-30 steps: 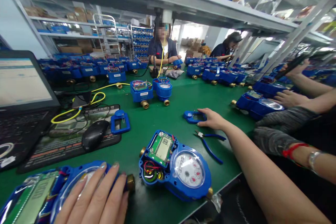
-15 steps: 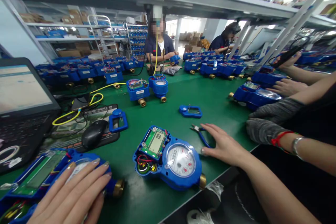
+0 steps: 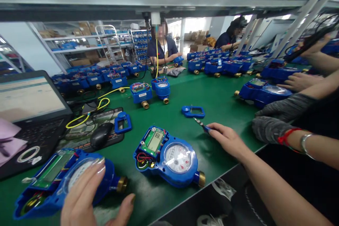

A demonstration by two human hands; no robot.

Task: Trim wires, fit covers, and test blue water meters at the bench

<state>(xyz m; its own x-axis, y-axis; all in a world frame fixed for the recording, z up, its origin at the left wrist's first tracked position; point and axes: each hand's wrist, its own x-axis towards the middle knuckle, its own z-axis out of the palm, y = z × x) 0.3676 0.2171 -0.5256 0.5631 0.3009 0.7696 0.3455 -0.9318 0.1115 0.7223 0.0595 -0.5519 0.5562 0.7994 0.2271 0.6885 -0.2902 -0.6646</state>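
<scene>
My left hand (image 3: 91,197) rests on the dial of a blue water meter (image 3: 57,180) at the near left edge of the green table (image 3: 214,100). A second open blue water meter (image 3: 169,157), with a green display board and a white dial, lies in front of me, touched by neither hand. My right hand (image 3: 229,139) is closed on the blue-handled pliers (image 3: 201,125), whose tip points away to the left. A loose blue cover frame (image 3: 193,112) lies just beyond the pliers.
A laptop (image 3: 29,113), mouse (image 3: 101,135), mouse pad, yellow cable (image 3: 91,109) and another blue cover frame (image 3: 123,123) sit at left. Two meters (image 3: 152,91) stand mid-table, several more behind. A co-worker's arms (image 3: 291,116) reach in from the right. Two people sit at the far end.
My right hand left the blue cover frame, came back to the pliers and picked them up. My left hand stayed on the near meter, which shifted left in view.
</scene>
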